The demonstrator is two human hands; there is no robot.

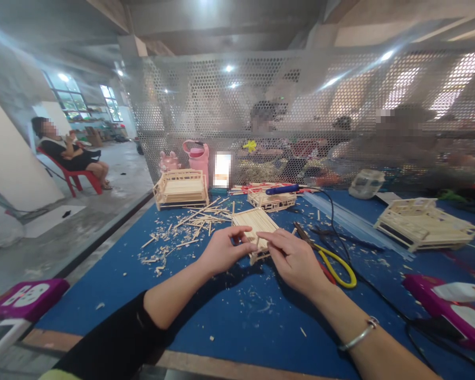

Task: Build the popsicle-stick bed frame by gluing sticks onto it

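A miniature bed frame (261, 217) of pale wooden sticks, with a slatted top, sits on the blue table between my hands. My left hand (226, 248) is at its left side, index finger and thumb apart in a curve, the thumb tip near the front corner. A short thin stick (257, 240) stands at that corner. My right hand (295, 258) reaches in from the right with bent fingers, its index fingertip at the stick's top; the right thumb is mostly hidden. Pliers with red and yellow handles (340, 268) lie right of my right hand.
Loose sticks and chips (198, 219) litter the table's left. Other stick frames stand at back left (182, 191), behind (273, 200) and right (425, 224). A blue-handled tool (283, 189) trails a black cable. Purple power strips (447, 309) flank the table. A person (71, 148) sits far left.
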